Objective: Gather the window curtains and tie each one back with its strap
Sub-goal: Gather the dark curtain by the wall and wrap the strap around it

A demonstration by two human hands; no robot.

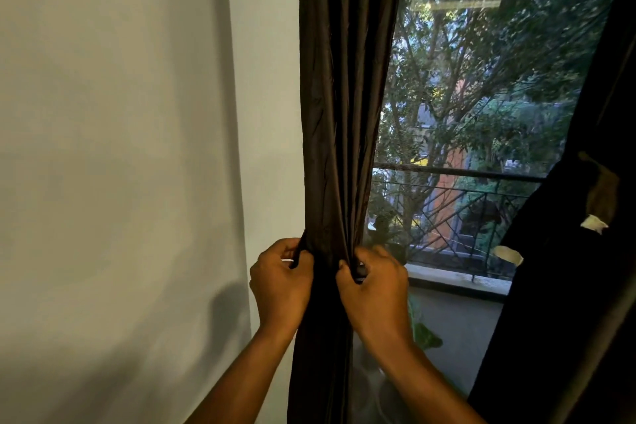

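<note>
Nearest: two bare forearms, entering from the bottom edge, elbows cut off by the frame.

Left hand (280,280): at the left edge of the gathered curtain, fingers (292,251) curled tight round a dark fold or band; whether this is the strap or the curtain cloth itself cannot be told, both being equally dark.

Right hand (373,286): at the right edge of the same bundle, level with the left, fingers curled and pinching dark material; fingertips hidden in the folds.

Dark brown curtain (344,96): hangs just right of the wall, drawn into a narrow pleated column, pinched narrowest between the two hands; top and hem both cut off.

Second curtain (568,286): far right edge, almost black, detail lost in shadow; two pale patches show on it, nature unclear.

Wall (120,148): plain, pale, left half of view, carrying soft shadows.

Green object (425,334): low behind the right wrist, partly hidden, not identifiable.

Window (481,79): between the curtains, a ceiling light reflected in the glass.

Beyond the glass: balcony railing (457,172), dark metal; trees (464,62) and blurred buildings.
</note>
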